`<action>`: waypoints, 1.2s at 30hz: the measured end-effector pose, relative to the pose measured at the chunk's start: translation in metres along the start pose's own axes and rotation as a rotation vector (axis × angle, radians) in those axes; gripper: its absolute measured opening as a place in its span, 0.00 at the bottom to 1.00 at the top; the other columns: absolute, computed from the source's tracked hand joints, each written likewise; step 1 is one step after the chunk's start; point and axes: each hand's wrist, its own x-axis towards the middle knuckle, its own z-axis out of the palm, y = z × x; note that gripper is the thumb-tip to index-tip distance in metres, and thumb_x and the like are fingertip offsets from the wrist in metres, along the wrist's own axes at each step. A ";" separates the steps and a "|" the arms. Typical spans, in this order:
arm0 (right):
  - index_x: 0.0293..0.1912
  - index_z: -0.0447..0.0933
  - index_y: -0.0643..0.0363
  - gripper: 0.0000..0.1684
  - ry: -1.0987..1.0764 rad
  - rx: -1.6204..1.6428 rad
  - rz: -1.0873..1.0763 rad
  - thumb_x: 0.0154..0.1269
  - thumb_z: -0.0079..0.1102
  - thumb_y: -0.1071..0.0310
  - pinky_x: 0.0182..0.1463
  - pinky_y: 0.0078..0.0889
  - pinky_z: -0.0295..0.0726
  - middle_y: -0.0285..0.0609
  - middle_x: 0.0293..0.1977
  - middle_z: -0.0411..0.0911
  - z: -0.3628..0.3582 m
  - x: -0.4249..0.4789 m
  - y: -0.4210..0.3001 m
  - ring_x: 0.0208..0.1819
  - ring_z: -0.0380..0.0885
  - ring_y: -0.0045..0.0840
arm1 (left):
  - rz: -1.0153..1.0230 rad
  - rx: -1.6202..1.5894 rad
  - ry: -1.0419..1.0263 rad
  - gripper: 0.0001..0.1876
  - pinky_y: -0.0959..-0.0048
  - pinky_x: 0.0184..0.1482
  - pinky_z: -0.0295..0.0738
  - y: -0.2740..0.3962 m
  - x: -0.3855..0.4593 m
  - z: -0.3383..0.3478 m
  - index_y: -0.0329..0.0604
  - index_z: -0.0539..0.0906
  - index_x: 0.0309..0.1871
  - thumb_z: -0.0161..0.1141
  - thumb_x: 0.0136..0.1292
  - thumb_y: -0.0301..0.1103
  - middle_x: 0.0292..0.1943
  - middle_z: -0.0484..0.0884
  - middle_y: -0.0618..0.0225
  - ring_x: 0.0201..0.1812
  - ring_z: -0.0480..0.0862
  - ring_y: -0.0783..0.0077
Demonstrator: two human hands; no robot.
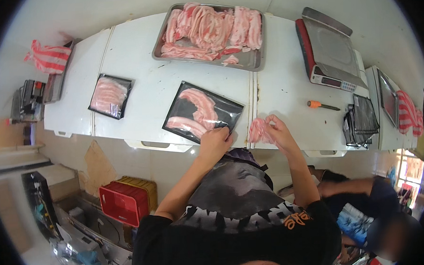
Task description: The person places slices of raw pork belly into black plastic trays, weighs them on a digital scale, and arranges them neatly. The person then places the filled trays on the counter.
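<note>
Two curved slices of pork belly (201, 106) show inside a black-backed clear plastic bag (227, 110) on the white freezer lid. My left hand (214, 145) grips the near edge of this bag, its fingers curled at the opening. To the right, my right hand (278, 130) pinches a bunched slice of raw pork (258, 130) just above the lid's front edge. Farther back, a metal tray (257, 65) holds piled pork belly slices (210, 26). A filled black-edged bag of sliced meat (107, 94) lies flat on the left.
A red digital scale (330, 50) stands at the back right. Before it lie an orange-handled tool (315, 104) and a stack of black bags (364, 119). Striped plastic bags (51, 58) sit at the far left. A red crate (120, 205) is on the floor. Another person (362, 196) is close on my right.
</note>
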 end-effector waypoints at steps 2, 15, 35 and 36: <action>0.56 0.71 0.54 0.08 -0.028 0.068 0.052 0.84 0.57 0.71 0.53 0.28 0.87 0.42 0.49 0.87 0.003 -0.005 0.010 0.49 0.87 0.23 | 0.063 -0.063 0.014 0.06 0.50 0.33 0.78 -0.009 0.001 0.007 0.40 0.77 0.29 0.65 0.58 0.26 0.27 0.83 0.55 0.30 0.85 0.45; 0.76 0.69 0.53 0.28 -0.353 0.227 0.012 0.82 0.54 0.73 0.62 0.31 0.83 0.45 0.61 0.82 0.175 0.113 -0.006 0.61 0.83 0.27 | 0.226 -0.287 0.183 0.07 0.54 0.33 0.77 0.000 0.006 -0.016 0.38 0.75 0.29 0.63 0.58 0.22 0.27 0.78 0.55 0.29 0.83 0.48; 0.73 0.73 0.65 0.33 -0.426 -1.288 -1.006 0.73 0.64 0.63 0.84 0.53 0.60 0.59 0.75 0.69 0.183 0.142 -0.019 0.81 0.64 0.49 | -0.164 -0.289 0.620 0.07 0.67 0.36 0.73 -0.171 0.038 -0.116 0.39 0.86 0.41 0.74 0.67 0.29 0.32 0.84 0.65 0.33 0.81 0.67; 0.73 0.72 0.65 0.34 -0.404 -1.291 -1.047 0.73 0.64 0.61 0.85 0.53 0.58 0.59 0.76 0.69 0.196 0.151 -0.020 0.81 0.63 0.49 | -0.149 -0.304 0.605 0.06 0.67 0.37 0.73 -0.172 0.043 -0.117 0.40 0.87 0.41 0.74 0.67 0.29 0.32 0.84 0.64 0.33 0.81 0.67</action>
